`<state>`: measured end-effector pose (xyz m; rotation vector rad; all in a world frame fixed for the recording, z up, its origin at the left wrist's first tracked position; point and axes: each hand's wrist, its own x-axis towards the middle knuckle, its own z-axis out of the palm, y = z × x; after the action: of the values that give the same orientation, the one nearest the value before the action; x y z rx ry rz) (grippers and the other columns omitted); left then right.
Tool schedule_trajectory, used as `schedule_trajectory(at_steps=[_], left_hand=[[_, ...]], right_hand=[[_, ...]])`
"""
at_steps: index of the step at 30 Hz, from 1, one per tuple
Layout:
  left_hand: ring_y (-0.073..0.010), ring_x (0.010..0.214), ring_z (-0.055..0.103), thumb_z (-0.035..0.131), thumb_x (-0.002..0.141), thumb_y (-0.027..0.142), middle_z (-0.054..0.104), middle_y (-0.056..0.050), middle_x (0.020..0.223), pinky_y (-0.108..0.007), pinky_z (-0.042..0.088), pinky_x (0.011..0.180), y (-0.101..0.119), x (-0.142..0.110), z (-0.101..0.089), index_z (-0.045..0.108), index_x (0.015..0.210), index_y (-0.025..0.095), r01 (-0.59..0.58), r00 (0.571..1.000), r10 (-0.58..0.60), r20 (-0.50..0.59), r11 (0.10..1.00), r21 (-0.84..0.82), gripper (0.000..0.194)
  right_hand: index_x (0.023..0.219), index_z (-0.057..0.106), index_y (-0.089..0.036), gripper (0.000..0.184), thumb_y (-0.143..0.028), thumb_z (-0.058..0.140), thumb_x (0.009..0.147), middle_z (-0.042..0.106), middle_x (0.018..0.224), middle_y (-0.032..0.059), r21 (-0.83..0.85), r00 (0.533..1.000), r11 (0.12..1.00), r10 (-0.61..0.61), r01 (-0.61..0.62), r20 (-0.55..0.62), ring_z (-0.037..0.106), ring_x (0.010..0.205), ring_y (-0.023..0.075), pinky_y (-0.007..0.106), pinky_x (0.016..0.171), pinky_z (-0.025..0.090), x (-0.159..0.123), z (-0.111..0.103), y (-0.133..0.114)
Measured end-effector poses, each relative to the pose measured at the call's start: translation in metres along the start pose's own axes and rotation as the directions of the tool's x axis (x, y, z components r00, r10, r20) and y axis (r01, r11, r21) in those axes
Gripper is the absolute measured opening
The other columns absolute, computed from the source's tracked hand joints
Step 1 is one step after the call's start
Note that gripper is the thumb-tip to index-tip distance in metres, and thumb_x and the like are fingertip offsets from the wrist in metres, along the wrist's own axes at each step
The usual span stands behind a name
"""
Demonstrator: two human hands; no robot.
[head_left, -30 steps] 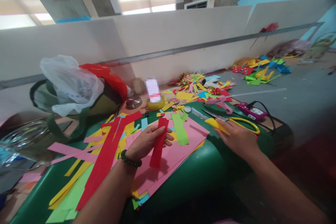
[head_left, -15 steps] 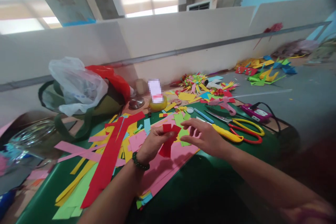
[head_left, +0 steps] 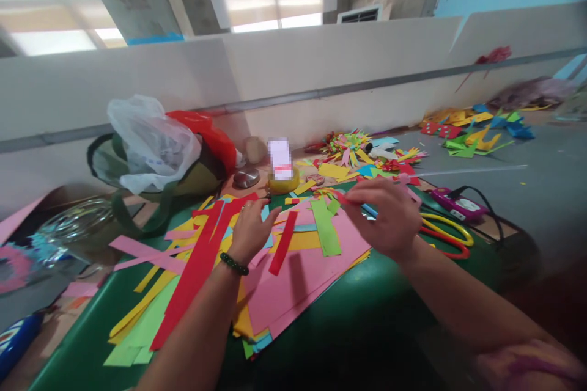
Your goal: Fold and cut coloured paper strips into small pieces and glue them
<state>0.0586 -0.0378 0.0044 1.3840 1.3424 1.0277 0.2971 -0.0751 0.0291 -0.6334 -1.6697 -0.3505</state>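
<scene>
My left hand (head_left: 253,229), with a dark bead bracelet at its wrist, is open and holds nothing, its thumb apart from the fingers. Just right of it is a narrow red paper strip (head_left: 283,243), touched by neither hand; a shadow shows apart from it on the pink paper sheets (head_left: 316,281). My right hand (head_left: 387,214) pinches a small red paper piece (head_left: 340,197) between thumb and fingertips. Between the hands, a light green paper strip (head_left: 326,229) lies on the pink stack. The right hand hides most of the glue gun and the scissors' blades.
Long red strips (head_left: 195,281) and yellow and green strips lie left on the green table cover (head_left: 362,317). Right are scissors handles (head_left: 447,229) and a purple power strip (head_left: 458,203). Behind stand a phone (head_left: 280,159), a paper flower ball (head_left: 347,143) and a bag (head_left: 206,174).
The red paper, held in my left hand before, is now apart: one strip is loose over the pink sheets, another piece is in my right hand. My left hand opened and moved left; my right moved right.
</scene>
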Motion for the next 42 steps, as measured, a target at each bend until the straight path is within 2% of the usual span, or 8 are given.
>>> schedule_trajectory(at_steps=[2, 5, 9, 14, 19, 25, 33, 42], left_hand=[[-0.0241, 0.081, 0.064, 0.064, 0.076, 0.058, 0.068, -0.008, 0.074, -0.028, 0.046, 0.068, 0.002, -0.004, 0.003, 0.069, 0.081, 0.014, 0.087, 0.991, -0.083, 0.105, 0.996, -0.034, 0.045], [-0.0239, 0.074, 0.067, 0.063, 0.079, 0.054, 0.071, -0.011, 0.077, -0.034, 0.05, 0.069, 0.006, -0.012, 0.014, 0.069, 0.09, 0.011, 0.226, 0.924, -0.128, 0.36, 0.943, -0.246, 0.045], [-0.0209, 0.075, 0.07, 0.06, 0.086, 0.033, 0.073, -0.011, 0.075, -0.033, 0.053, 0.078, 0.011, -0.01, 0.022, 0.067, 0.084, 0.01, 0.3, 0.948, -0.185, 0.26, 0.797, -0.525, 0.023], [-0.0224, 0.078, 0.071, 0.054, 0.089, 0.032, 0.074, -0.013, 0.073, -0.034, 0.054, 0.078, 0.009, -0.003, 0.023, 0.066, 0.076, 0.011, 0.205, 0.978, -0.183, 0.1, 0.77, -0.604, 0.027], [-0.0188, 0.066, 0.067, 0.078, 0.067, 0.037, 0.072, -0.007, 0.068, -0.031, 0.053, 0.071, 0.0, -0.007, 0.027, 0.069, 0.075, 0.011, 0.043, 0.998, -0.02, 0.057, 0.894, -0.447, 0.029], [-0.0102, 0.054, 0.048, 0.07, 0.072, 0.049, 0.059, 0.0, 0.057, -0.021, 0.038, 0.051, 0.005, -0.017, 0.034, 0.067, 0.065, 0.013, -0.132, 0.972, 0.153, 0.178, 0.983, -0.128, 0.037], [-0.0146, 0.067, 0.055, 0.056, 0.082, 0.036, 0.067, -0.004, 0.071, -0.025, 0.045, 0.065, 0.013, -0.027, 0.038, 0.071, 0.077, 0.013, -0.189, 0.945, 0.192, 0.265, 0.981, -0.036, 0.028], [-0.0147, 0.066, 0.057, 0.059, 0.081, 0.043, 0.065, -0.005, 0.071, -0.025, 0.047, 0.063, 0.009, -0.023, 0.039, 0.066, 0.071, 0.014, -0.263, 0.927, 0.242, 0.287, 0.964, 0.038, 0.031]], right_hand=[[0.086, 0.063, -0.021, 0.011, -0.013, 0.055, 0.088, 0.069, 0.08, 0.0022, 0.008, 0.97, 0.979, -0.201, 0.202, 0.137, 0.063, 0.068, 0.0104, 0.021, 0.06, 0.051, -0.005, 0.007, -0.012], [0.081, 0.063, -0.019, 0.022, -0.013, 0.044, 0.093, 0.068, 0.076, 0.0021, 0.125, 0.85, 0.906, -0.423, 0.405, 0.314, 0.06, 0.062, 0.0086, 0.02, 0.055, 0.046, -0.02, 0.024, -0.026], [0.076, 0.062, -0.015, 0.027, -0.009, 0.042, 0.092, 0.067, 0.073, 0.0039, 0.192, 0.776, 0.878, -0.477, 0.438, 0.412, 0.058, 0.06, 0.0116, 0.024, 0.054, 0.044, -0.035, 0.037, -0.03], [0.083, 0.064, -0.013, 0.024, -0.009, 0.043, 0.092, 0.07, 0.082, 0.0083, 0.259, 0.829, 0.942, -0.316, 0.215, 0.46, 0.062, 0.07, 0.0135, 0.023, 0.063, 0.048, -0.043, 0.044, -0.021], [0.084, 0.066, -0.016, 0.017, -0.023, 0.054, 0.092, 0.07, 0.077, 0.0048, 0.474, 0.82, 0.836, -0.052, -0.276, 0.57, 0.062, 0.068, 0.0113, 0.021, 0.063, 0.049, -0.048, 0.052, -0.017], [0.068, 0.063, -0.016, 0.022, -0.036, 0.067, 0.078, 0.059, 0.062, -0.0008, 0.351, 0.65, 0.583, 0.444, -0.732, 0.617, 0.048, 0.054, 0.0092, 0.022, 0.05, 0.039, -0.037, 0.059, 0.005], [0.064, 0.054, -0.018, 0.033, -0.043, 0.075, 0.066, 0.057, 0.057, -0.0034, 0.389, 0.486, 0.291, 0.537, -0.874, 0.689, 0.054, 0.053, 0.0105, 0.025, 0.053, 0.043, -0.037, 0.065, 0.019], [0.075, 0.06, -0.017, 0.027, -0.041, 0.072, 0.073, 0.062, 0.062, -0.0005, 0.366, 0.521, 0.377, 0.517, -0.851, 0.679, 0.059, 0.059, 0.0138, 0.028, 0.058, 0.045, -0.036, 0.062, 0.017]])
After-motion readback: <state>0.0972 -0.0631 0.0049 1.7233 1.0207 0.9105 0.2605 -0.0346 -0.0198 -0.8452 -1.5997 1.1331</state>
